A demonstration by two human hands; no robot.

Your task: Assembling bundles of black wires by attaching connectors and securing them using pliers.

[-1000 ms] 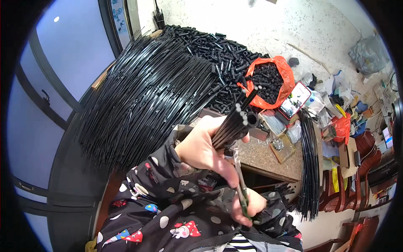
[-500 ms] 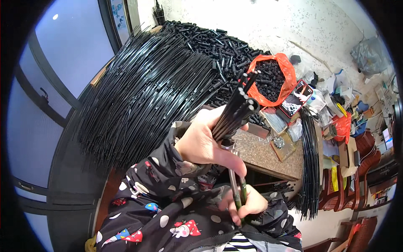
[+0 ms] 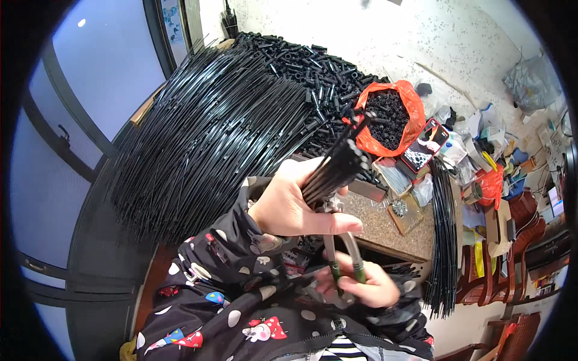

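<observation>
the left hand hides the lower ends of the black rod bundle at centre frame. the pliers show only handles, their head lost behind that hand. small clutter at right edge is too distorted to identify.

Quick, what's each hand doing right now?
Left hand: closed around a bundle of thin black rods.
Right hand: closed on the green-handled pliers.
</observation>
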